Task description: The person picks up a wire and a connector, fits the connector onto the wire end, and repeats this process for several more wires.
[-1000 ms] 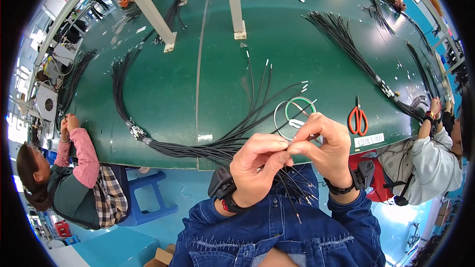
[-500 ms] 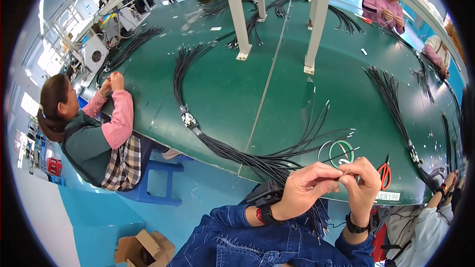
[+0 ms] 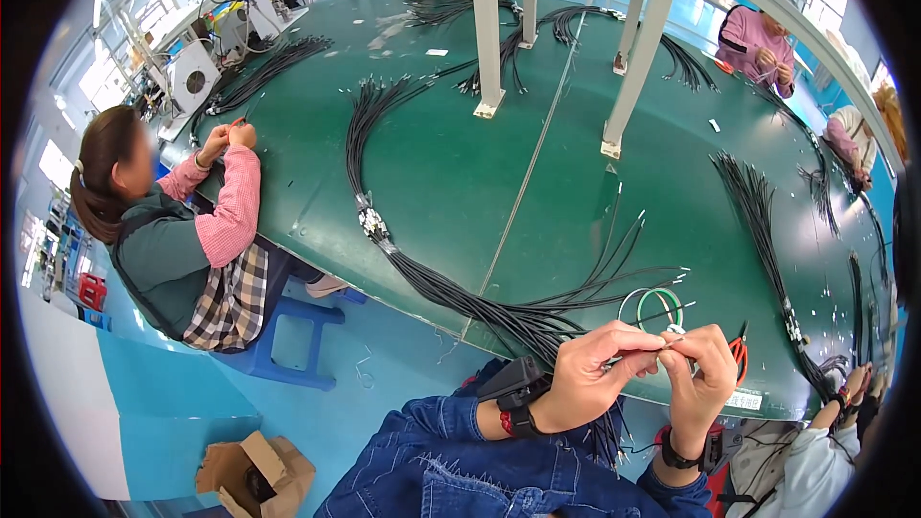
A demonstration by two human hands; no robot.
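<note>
A thin black wire [image 3: 641, 353] is pinched between left hand [image 3: 595, 374] and right hand [image 3: 700, 374], held together above the green desk [image 3: 460, 163] edge.

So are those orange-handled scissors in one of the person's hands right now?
No: the scissors lie on the green table beside the right hand, while both hands pinch a thin black wire.

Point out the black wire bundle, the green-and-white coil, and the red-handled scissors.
black wire bundle [image 3: 451, 295]: head view, on the thick middle run of the bundle.
green-and-white coil [image 3: 641, 302]: head view, on the coil's left arc.
red-handled scissors [image 3: 740, 353]: head view, on a handle loop beside the right hand.
</note>
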